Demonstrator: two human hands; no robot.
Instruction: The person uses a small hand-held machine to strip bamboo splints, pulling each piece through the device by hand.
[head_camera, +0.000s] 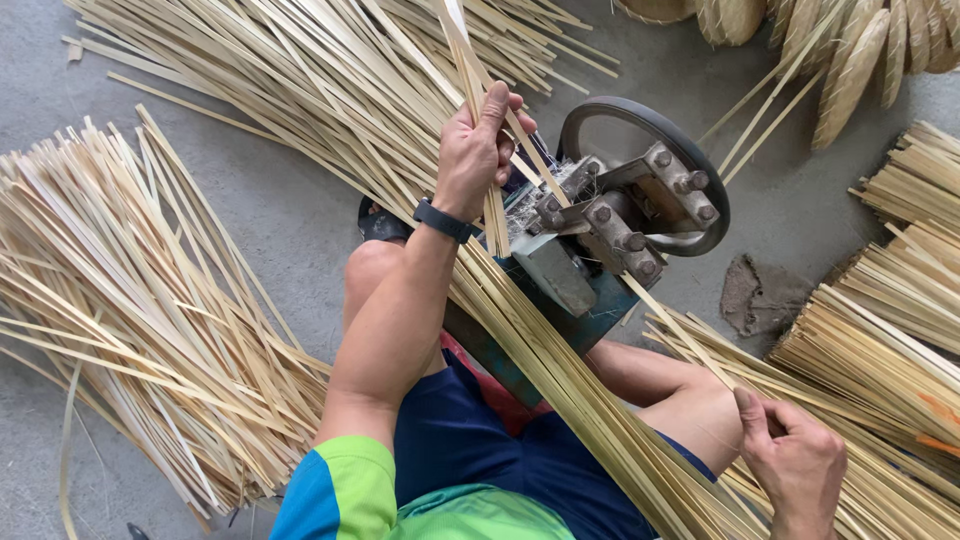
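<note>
Above splitter machine (610, 215): left hand (478, 150) clamped on bamboo strip (470, 60); right hand (795, 460) pinches strip end (690, 345). Feed straight, keep tension even.

Hand count: two, left hand (478, 150), right hand (795, 462). Splitting machine (610, 225): one. Wristband (443, 220): one. Bamboo strips (140, 300): too many to count, several piles. Woven baskets (850, 50): count unclear.

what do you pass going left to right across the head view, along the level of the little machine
loose pile of bamboo strips → left hand gripping upright strips → metal splitting machine with its wheel → dark rag → stacked strip bundles
</note>
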